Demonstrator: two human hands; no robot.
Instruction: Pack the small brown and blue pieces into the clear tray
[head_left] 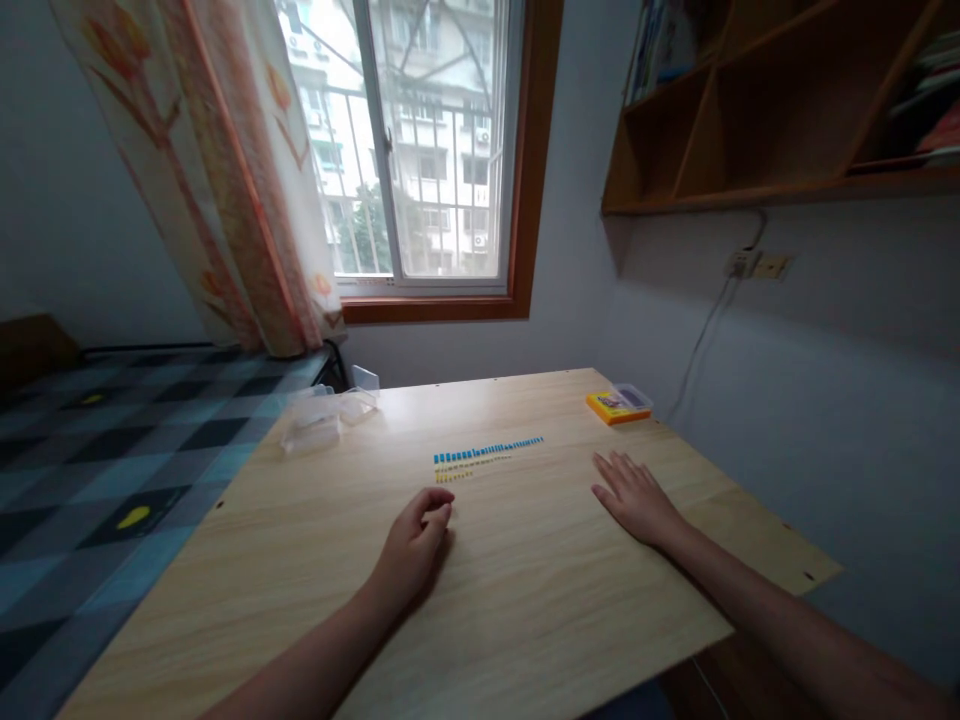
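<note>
Blue pieces [489, 450] form a long row on the desk [510, 590]. Just on your side of that blue row lie two shorter ones, a pale row [472, 464] and a yellow row [454, 477]. Your left hand [418, 522] is near the blue row's left end, fingers curled; you cannot tell how far its grip closes or whether it holds anything. Right of the blue row, your right hand [635, 497] rests palm down, grip wide. Farther off, clear boxes [311, 432] stand left of it, an orange box [616, 408] right.
</note>
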